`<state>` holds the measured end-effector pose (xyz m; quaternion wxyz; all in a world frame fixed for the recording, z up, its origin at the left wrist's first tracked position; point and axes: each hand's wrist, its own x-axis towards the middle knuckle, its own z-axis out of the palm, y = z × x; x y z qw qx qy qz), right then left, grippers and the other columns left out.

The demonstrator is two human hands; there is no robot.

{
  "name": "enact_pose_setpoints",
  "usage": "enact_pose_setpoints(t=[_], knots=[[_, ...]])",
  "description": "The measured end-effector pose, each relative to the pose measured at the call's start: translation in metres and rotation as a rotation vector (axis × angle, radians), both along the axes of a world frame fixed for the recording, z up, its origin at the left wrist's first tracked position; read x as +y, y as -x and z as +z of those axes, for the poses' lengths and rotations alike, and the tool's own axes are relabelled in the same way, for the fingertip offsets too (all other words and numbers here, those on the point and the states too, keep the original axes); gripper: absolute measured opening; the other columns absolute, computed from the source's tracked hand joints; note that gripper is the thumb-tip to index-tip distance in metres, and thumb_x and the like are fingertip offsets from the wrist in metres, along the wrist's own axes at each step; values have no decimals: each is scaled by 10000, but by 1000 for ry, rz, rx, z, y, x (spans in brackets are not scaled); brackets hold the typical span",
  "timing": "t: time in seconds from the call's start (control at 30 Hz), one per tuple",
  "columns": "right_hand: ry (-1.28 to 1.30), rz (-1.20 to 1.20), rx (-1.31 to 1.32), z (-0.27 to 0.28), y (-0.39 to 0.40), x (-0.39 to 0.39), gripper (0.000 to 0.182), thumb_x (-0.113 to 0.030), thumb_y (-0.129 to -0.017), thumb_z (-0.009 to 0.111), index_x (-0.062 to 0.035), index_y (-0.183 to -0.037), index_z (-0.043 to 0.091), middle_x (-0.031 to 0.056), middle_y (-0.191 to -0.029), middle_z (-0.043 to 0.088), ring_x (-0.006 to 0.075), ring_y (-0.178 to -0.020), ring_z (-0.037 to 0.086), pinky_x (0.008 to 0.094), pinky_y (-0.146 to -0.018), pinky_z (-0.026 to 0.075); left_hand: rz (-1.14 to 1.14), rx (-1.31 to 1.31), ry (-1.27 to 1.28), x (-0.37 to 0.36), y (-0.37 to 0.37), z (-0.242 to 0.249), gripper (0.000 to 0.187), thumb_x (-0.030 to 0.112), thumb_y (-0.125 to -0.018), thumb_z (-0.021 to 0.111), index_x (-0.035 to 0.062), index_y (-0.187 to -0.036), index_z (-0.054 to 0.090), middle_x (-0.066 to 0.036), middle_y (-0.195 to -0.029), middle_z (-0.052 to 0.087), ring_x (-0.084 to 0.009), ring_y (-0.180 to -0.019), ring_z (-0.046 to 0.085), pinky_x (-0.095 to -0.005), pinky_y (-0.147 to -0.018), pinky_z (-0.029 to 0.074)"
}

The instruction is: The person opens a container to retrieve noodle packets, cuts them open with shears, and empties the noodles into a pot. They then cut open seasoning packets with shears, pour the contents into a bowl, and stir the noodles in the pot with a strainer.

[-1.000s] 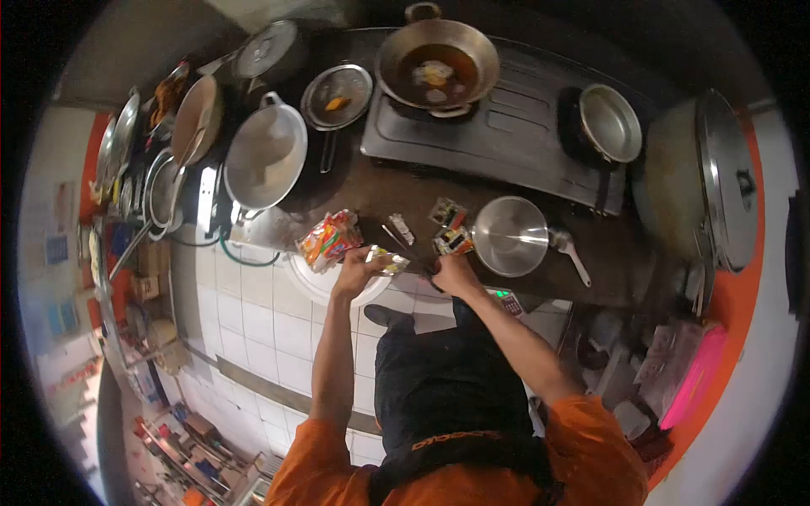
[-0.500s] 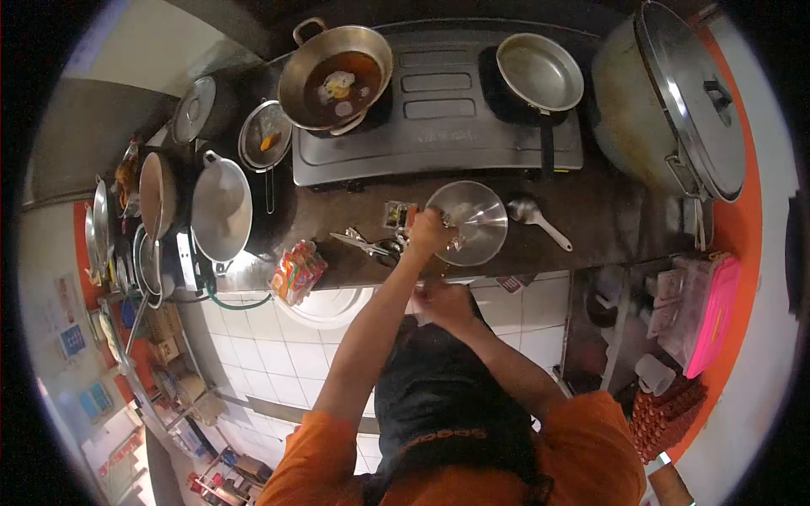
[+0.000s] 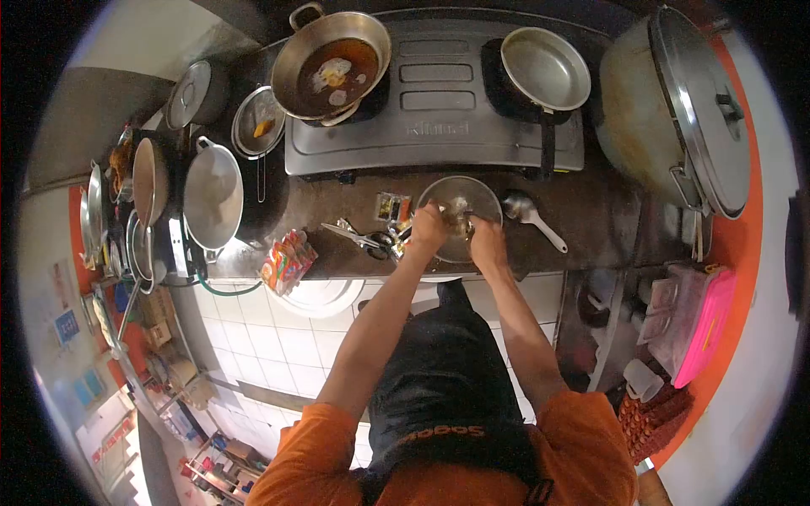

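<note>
A clear round bowl (image 3: 461, 187) stands on the dark counter in front of the stove. My left hand (image 3: 428, 231) is over its left side, fingers closed; what they pinch is too small to make out. Over the right side is my right hand (image 3: 488, 244), fingertips drawn together inside the rim, their contents hidden. Pale bits show on the bowl's bottom between the hands. Just left of my left hand lie scissors (image 3: 363, 239) with black handles, some crumpled foil (image 3: 400, 249) and a small clear pack (image 3: 391, 207). A ladle (image 3: 533, 218) with a white handle lies right of the bowl.
A pan of brown liquid (image 3: 346, 63) with pale foam and a saucepan (image 3: 546, 69) sit on the stove (image 3: 434, 148). A tall lidded pot (image 3: 641, 118) stands at the right. Colourful packets (image 3: 288, 260) lie at the counter's front edge. Strainers and pans crowd the left.
My right hand has moved up from below the counter's edge to the right side of the bowl. My left hand stays at the bowl's left side. The view has shifted slightly.
</note>
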<state>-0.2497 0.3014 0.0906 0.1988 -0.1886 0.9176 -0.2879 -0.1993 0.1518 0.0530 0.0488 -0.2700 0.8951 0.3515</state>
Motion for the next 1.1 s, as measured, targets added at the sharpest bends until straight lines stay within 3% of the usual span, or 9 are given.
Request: enact_pose_setpoints(t=[0.07, 0.17, 0.33, 0.47, 0.57, 0.73, 0.83, 1.0, 1.1], knots=[[31, -19, 9, -1, 2, -2, 345, 54, -738, 635, 30, -1076, 700, 285, -1042, 672, 427, -991, 654, 467, -850, 527, -69, -43, 47, -2, -4, 5, 327, 261, -803, 736, -41, -880, 638, -234, -853, 670, -415, -809, 687, -457, -683, 566], [46, -42, -22, 23, 7, -11, 352, 50, -734, 640, 29, -1079, 705, 287, -1082, 662, 417, -1018, 646, 465, -872, 521, -159, -3, 282, 4, -17, -38, 165, 177, -866, 635, 13, -872, 614, -187, -816, 633, -390, -728, 669, -447, -627, 554], [-30, 0, -18, 5, 8, -10, 351, 40, -742, 647, 16, -1088, 700, 247, -1034, 678, 418, -984, 642, 472, -870, 510, -312, -119, 536, 18, -19, -10, 109, 120, -906, 550, 42, -974, 585, -160, -839, 620, -343, -725, 668, -416, -630, 556], [15, -68, -23, -7, 5, -7, 350, 40, -750, 642, 1, -1097, 673, 220, -993, 686, 411, -953, 643, 471, -836, 507, -433, -243, 483, 15, -13, 25, 146, 143, -914, 554, 32, -1002, 588, -165, -886, 643, -326, -790, 681, -396, -681, 569], [46, -111, -26, -2, 3, -8, 327, 34, -764, 636, -8, -1088, 653, 216, -984, 687, 399, -949, 646, 465, -854, 488, -403, -270, 367, 11, -11, 19, 162, 155, -920, 552, 28, -1011, 593, -173, -916, 651, -329, -828, 683, -400, -723, 572], [4, -59, -15, -2, 5, -6, 341, 2, -782, 644, -25, -1123, 650, 219, -968, 691, 400, -940, 645, 455, -911, 451, -308, -119, 522, 16, -19, -4, 139, 149, -917, 547, 30, -926, 619, -191, -883, 651, -348, -838, 677, -445, -753, 553], [-41, -50, -60, -2, 9, -7, 384, -13, -781, 652, -31, -1165, 659, 224, -966, 697, 405, -932, 648, 472, -885, 472, -207, -43, 453, 16, -21, -17, 144, 148, -916, 542, 31, -891, 623, -208, -862, 646, -370, -853, 668, -465, -758, 541], [-54, 17, 75, -18, 9, -4, 373, -68, -785, 679, -71, -1158, 666, 229, -932, 701, 435, -868, 665, 514, -791, 540, -344, -42, 326, 6, -16, 15, 140, 140, -919, 534, 42, -878, 625, -213, -827, 643, -403, -834, 660, -488, -751, 536], [-85, 35, 56, -13, 12, -1, 365, -61, -792, 661, -57, -1157, 670, 236, -929, 701, 432, -877, 669, 511, -795, 545, -357, -154, 230, 7, -12, 2, 112, 113, -908, 536, 48, -908, 628, -208, -855, 651, -404, -813, 666, -483, -752, 545]])
